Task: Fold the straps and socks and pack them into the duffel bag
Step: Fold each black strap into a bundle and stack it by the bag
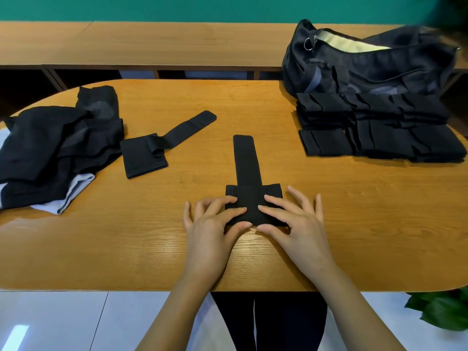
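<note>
A black strap [247, 168] lies in front of me on the wooden table [253, 254], its wide end near me and its long tail pointing away. My left hand [212, 224] and my right hand [293, 221] both pinch the wide end's near edge between thumb and fingers. A second black strap [144, 154] lies unfolded to the left. Further left sits a loose heap of dark socks [55, 145]. A stack of folded black pieces [379, 127] stands at the right, in front of the dark duffel bag [367, 67], whose top is unzipped.
A long wooden bench or shelf [152, 44] runs behind the table under a green wall. A green plant [443, 310] shows at the lower right on the floor. My legs are under the table's near edge.
</note>
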Action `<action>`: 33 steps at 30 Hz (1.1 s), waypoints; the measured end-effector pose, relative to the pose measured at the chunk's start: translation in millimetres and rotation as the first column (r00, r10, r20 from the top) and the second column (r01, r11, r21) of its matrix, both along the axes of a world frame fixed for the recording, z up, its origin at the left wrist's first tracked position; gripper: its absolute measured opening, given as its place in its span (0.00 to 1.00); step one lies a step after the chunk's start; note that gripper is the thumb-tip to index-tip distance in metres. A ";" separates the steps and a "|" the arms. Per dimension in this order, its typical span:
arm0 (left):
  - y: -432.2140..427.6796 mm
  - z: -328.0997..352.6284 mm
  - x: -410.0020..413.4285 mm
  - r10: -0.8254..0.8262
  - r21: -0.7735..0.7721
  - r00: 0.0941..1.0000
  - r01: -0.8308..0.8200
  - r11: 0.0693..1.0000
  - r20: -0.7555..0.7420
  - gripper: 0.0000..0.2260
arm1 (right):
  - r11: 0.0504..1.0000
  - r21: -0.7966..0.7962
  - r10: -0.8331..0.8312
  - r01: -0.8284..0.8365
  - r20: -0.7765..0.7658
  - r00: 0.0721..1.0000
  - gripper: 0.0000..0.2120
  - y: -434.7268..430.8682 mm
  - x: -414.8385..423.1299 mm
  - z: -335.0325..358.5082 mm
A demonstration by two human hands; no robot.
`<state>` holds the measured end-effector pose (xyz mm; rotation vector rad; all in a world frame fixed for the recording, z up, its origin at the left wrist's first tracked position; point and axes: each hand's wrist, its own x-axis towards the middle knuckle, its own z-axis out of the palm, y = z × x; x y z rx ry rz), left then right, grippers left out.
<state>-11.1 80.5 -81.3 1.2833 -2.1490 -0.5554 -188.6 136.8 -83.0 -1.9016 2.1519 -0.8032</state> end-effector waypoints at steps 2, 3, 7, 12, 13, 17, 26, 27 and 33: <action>-0.2 -0.1 0.1 0.003 -0.002 1.000 -0.003 1.000 -0.010 0.21 | 1.000 -0.005 0.000 0.000 0.011 1.000 0.26 0.6 0.0 0.4; -0.1 0.1 0.1 0.006 0.002 1.000 -0.006 1.000 -0.016 0.21 | 1.000 -0.010 -0.001 0.002 0.014 1.000 0.25 0.8 0.0 0.5; -0.3 0.4 -0.3 0.010 0.010 1.000 -0.009 1.000 -0.028 0.22 | 0.999 -0.036 -0.014 0.016 0.032 0.999 0.22 0.5 0.2 -0.5; -0.7 -1.5 1.4 -0.005 -0.006 0.999 0.005 1.000 -0.037 0.21 | 0.999 -0.041 -0.021 0.025 0.082 0.996 0.20 0.1 0.0 -1.2; -0.8 -1.4 1.7 -0.014 -0.007 0.999 0.014 1.000 -0.040 0.22 | 0.999 -0.040 -0.017 0.021 0.092 0.996 0.20 0.1 -0.1 -0.8; -1.5 -2.3 2.0 -0.036 0.003 0.998 0.036 0.999 -0.047 0.20 | 0.999 -0.040 -0.007 0.012 0.115 0.993 0.19 0.6 -0.2 1.3; -1.6 -2.2 0.8 -0.017 0.001 0.998 0.017 1.000 -0.059 0.21 | 0.999 -0.027 -0.019 0.023 0.147 0.989 0.20 1.0 -0.8 2.2; -1.5 -2.3 0.8 -0.016 -0.001 0.998 0.016 1.000 -0.058 0.22 | 0.999 -0.029 -0.018 0.023 0.159 0.987 0.17 0.8 -0.7 3.0; -1.3 -2.6 0.5 -0.031 -0.002 0.998 0.031 1.000 -0.062 0.21 | 0.999 -0.047 -0.004 0.014 0.195 0.981 0.09 1.9 -2.1 1.8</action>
